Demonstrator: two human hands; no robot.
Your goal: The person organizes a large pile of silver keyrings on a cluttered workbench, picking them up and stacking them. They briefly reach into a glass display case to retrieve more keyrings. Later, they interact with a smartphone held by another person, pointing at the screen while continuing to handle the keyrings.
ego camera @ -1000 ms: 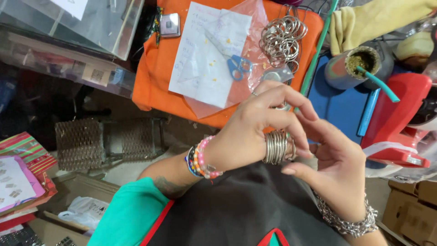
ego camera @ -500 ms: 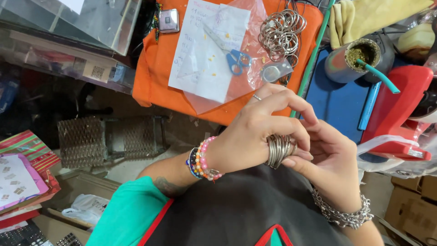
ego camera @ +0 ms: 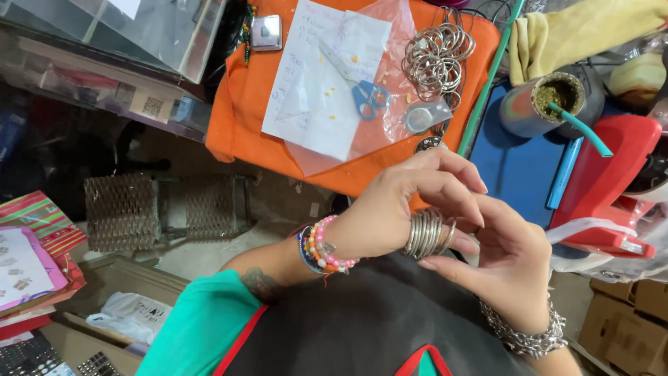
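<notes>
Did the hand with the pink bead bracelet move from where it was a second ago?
No, hardly: the left hand stays just below the edge of the orange cloth, holding the stack of silver rings against the right hand.

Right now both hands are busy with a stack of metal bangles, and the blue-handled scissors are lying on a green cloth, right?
Not quite. The head view shows the left hand and right hand on the stack of metal bangles, but the blue-handled scissors lie on plastic and paper over an orange cloth, not a green one.
</notes>
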